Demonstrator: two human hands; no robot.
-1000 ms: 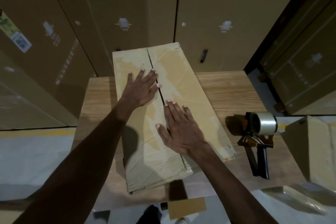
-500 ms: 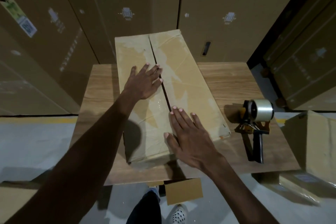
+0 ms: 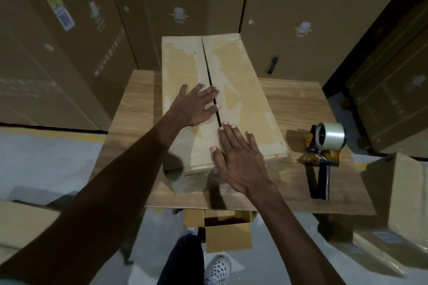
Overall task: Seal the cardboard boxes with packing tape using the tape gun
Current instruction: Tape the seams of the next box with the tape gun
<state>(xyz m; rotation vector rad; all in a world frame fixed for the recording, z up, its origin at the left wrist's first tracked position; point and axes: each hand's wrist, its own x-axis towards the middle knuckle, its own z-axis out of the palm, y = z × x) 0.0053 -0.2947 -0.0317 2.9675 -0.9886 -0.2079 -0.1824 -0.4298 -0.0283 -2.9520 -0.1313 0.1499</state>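
A long cardboard box (image 3: 231,99) lies on a wooden table (image 3: 129,113), running from near the table's front edge out past its far edge, its two top flaps meeting at a dark, untaped centre seam (image 3: 212,90). The left hand (image 3: 196,105) lies flat on the left flap, fingers spread, fingertips reaching the seam. The right hand (image 3: 238,157) rests flat with straight fingers on the right flap at the box's near end, hiding that end of the seam and part of the front face. The tape gun (image 3: 324,152) lies on the table near its right edge, apart from the box, with a roll of clear tape (image 3: 332,135) mounted; its blade is too dark to make out. Under the front edge an open small carton (image 3: 228,232) is partly hidden, beside a patterned shoe (image 3: 217,269). Tall stacked cartons (image 3: 301,18) stand behind, their labels unreadable
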